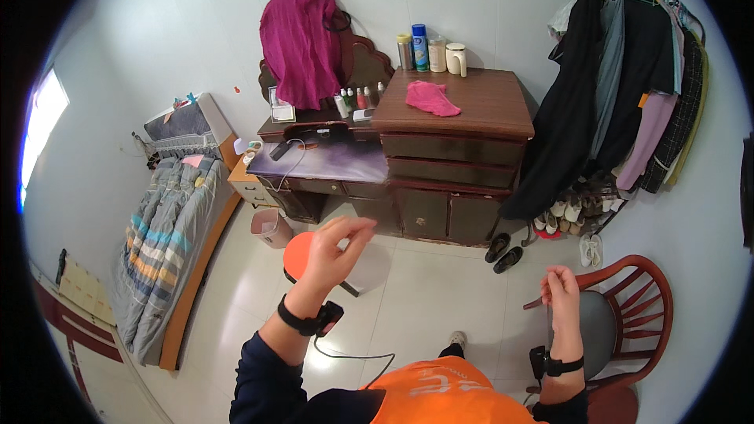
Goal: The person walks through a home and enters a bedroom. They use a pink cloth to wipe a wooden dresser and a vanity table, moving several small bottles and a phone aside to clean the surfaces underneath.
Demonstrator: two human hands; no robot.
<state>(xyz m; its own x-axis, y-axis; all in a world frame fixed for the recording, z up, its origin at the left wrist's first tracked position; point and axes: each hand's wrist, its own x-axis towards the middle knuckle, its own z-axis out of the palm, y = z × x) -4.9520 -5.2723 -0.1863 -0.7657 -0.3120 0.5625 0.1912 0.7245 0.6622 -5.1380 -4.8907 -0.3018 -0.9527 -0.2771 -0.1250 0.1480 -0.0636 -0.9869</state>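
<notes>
My left hand point(339, 250) is raised in mid-air with nothing seen in it, a gap showing between thumb and fingers. Behind it in the view is a round stool point(299, 254) with an orange seat. My right hand point(559, 291) hangs before a wooden armchair point(595, 330) with a grey seat; its fingers are curled, and whether they hold anything is unclear. Both wrists wear black straps with small devices. Farther off, a pink cloth point(433, 99) lies on a brown wooden cabinet point(489, 112). A magenta cloth point(303, 41) drapes over the dressing table's mirror.
Bottles and a white mug point(456, 59) line the cabinet's back. A purple-topped dressing table point(347, 162) holds a cable. Clothes point(565, 100) hang at right above shoes. Black shoes point(503, 253) sit on the tiles. A pink bin point(271, 228) and a bed point(171, 235) are at left.
</notes>
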